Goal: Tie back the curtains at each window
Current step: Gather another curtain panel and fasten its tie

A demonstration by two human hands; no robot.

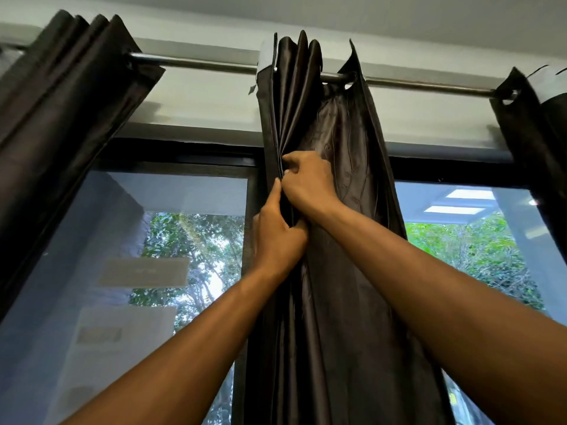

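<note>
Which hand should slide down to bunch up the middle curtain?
Probably the left hand. It already grips the middle curtain lower down, below the right hand, so it has the clearer way down the folds. The right can hold the pleats.

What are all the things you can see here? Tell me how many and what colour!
curtains: three, dark brown; one bunched at the left, one gathered in the middle, one at the right edge
curtain rod: one, silver metal, running across the top through the curtain rings
window panes: two, clear glass in a black frame, left and right of the middle curtain
trees: green, outside behind the glass
ceiling: one, white, at the top
left hand: one, gripping the middle curtain's folds, below the right hand
right hand: one, pinching the same folds with its fingers
</note>
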